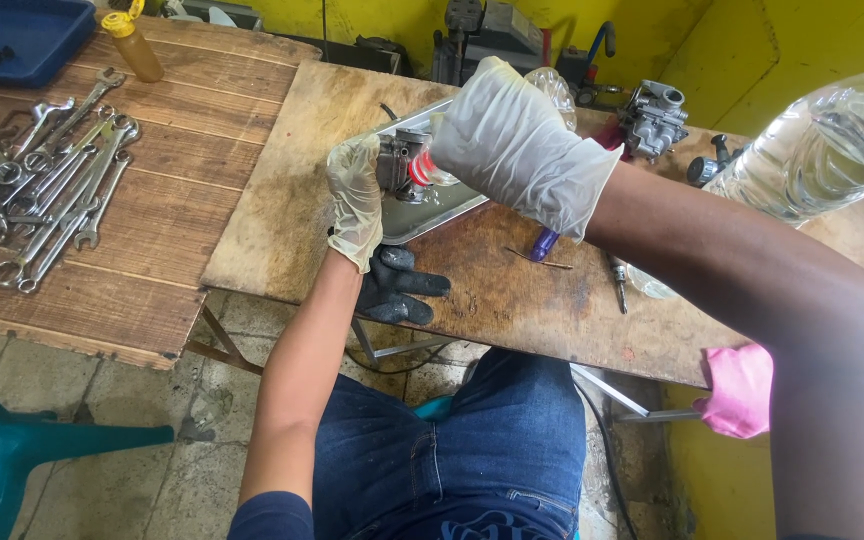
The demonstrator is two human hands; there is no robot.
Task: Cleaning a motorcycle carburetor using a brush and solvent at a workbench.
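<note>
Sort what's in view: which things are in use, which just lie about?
In use: left hand holding the small metal engine part; right hand on it; metal tray beneath.

Lying about: wrenches, black glove, clear bottle, pink cloth, blue tray.

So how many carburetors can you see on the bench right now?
2. One carburetor is held by the left hand over the metal tray, the right hand beside it; another carburetor sits at the back. Others may be hidden.
</note>
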